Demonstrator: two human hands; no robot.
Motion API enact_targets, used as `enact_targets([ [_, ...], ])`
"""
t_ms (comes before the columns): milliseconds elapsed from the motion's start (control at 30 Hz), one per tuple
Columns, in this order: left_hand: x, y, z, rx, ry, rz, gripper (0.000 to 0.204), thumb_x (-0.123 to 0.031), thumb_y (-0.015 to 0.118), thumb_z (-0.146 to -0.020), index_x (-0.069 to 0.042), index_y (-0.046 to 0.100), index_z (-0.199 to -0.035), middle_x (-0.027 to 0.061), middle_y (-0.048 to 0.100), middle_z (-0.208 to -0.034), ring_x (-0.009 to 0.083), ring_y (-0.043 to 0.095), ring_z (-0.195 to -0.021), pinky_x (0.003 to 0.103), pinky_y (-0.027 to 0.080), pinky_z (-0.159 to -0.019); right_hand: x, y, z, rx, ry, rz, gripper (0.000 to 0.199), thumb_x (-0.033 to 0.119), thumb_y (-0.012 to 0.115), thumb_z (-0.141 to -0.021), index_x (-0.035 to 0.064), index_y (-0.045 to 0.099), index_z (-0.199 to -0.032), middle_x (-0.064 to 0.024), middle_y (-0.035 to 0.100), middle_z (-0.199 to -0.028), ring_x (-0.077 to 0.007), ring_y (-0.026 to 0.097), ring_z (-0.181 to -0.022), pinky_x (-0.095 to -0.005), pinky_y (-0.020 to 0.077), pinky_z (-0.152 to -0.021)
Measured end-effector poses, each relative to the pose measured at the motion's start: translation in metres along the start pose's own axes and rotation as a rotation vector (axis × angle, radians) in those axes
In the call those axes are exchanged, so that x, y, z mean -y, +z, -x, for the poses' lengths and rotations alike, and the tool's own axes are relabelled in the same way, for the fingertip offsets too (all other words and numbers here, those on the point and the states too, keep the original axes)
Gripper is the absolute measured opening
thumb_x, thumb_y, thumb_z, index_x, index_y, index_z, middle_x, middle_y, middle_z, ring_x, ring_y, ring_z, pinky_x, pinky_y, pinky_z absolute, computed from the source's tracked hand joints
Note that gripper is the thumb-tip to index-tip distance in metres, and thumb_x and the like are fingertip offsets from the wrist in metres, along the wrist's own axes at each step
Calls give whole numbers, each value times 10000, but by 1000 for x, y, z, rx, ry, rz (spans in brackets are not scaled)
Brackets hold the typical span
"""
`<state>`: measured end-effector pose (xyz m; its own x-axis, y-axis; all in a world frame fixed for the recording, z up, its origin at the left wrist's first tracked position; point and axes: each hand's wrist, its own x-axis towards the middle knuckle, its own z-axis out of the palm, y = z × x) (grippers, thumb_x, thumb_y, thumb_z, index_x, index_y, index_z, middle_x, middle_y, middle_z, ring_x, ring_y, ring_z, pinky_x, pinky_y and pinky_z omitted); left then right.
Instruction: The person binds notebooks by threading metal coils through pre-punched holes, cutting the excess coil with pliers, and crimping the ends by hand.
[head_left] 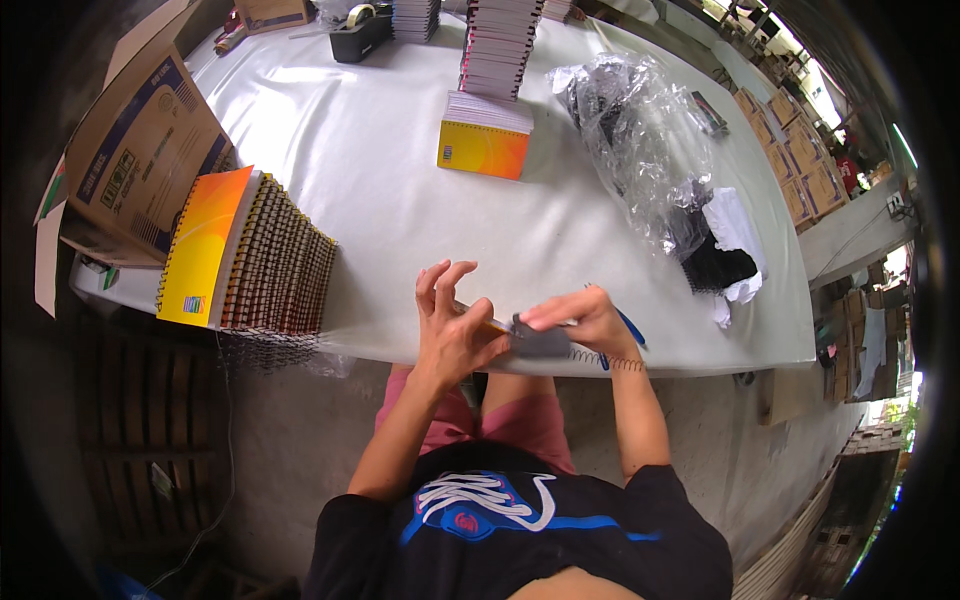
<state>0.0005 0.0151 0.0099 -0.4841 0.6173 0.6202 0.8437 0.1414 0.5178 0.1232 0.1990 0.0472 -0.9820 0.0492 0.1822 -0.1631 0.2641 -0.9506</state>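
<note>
At the table's near edge my left hand (455, 325) is closed in a pinch on a notebook (540, 341), its middle and other fingers raised. The notebook is tilted, partly blurred, and shows a dark grey face with a bit of yellow at its left. Out of its right end runs a loose wire coil (588, 357), reaching past my right wrist. My right hand (585, 318) is bent over the notebook's upper edge. A blue-handled tool (631, 328) sticks out behind its fingers; the tool's head is hidden.
Left stands a tall stack of spiral notebooks (205, 250) beside an open cardboard box (150, 150). Farther back are a short notebook stack (483, 148), a taller one (497, 50) and a tape dispenser (360, 35). Crumpled clear plastic (645, 140) lies right, over black and white material.
</note>
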Motion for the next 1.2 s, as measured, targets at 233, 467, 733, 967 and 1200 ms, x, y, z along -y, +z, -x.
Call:
enact_targets([
  [233, 4, 1, -5, 6, -11, 58, 509, -436, 862, -469, -73, 560, -660, 154, 363, -1350, 374, 281, -1252, 455, 382, -926, -6, -1, -8, -69, 101, 103, 298, -100, 642, -644, 1, 721, -912, -169, 692, -959, -242, 671, -921, -304, 517, -815],
  [467, 18, 3, -4, -12, -87, 263, 555, -419, 883, -435, -62, 540, -685, 156, 361, -1234, 339, 352, -1135, 408, 459, -738, -2, 10, -8, -168, -60, 125, 377, -123, 608, -632, 52, 725, -945, -141, 696, -971, -210, 675, -899, -281, 519, -804],
  [733, 28, 10, -1, -106, -107, 325, 854, -434, 920, -392, -74, 368, -935, 136, 326, -1033, 277, 354, -1067, 367, 434, -753, -2, 17, -22, -179, -121, -190, 282, -89, 619, -671, 22, 722, -908, -134, 703, -937, -181, 682, -838, -265, 520, -771],
  [967, 37, 19, 5, -69, -364, 682, 963, -438, 937, -325, -72, 306, -953, 137, 331, -1056, 206, 401, -934, 317, 431, -691, 3, 26, -33, -185, -191, -318, 330, -120, 640, -645, 22, 720, -932, -134, 702, -939, -192, 678, -859, -282, 526, -785],
  [1200, 44, 21, 4, -34, -325, 667, 987, -452, 932, -321, -37, 299, -955, 121, 319, -1037, 251, 385, -1025, 352, 401, -858, 14, 33, -52, -89, -104, -49, 343, -118, 636, -646, 33, 719, -943, -113, 707, -932, -161, 674, -863, -271, 522, -783],
])
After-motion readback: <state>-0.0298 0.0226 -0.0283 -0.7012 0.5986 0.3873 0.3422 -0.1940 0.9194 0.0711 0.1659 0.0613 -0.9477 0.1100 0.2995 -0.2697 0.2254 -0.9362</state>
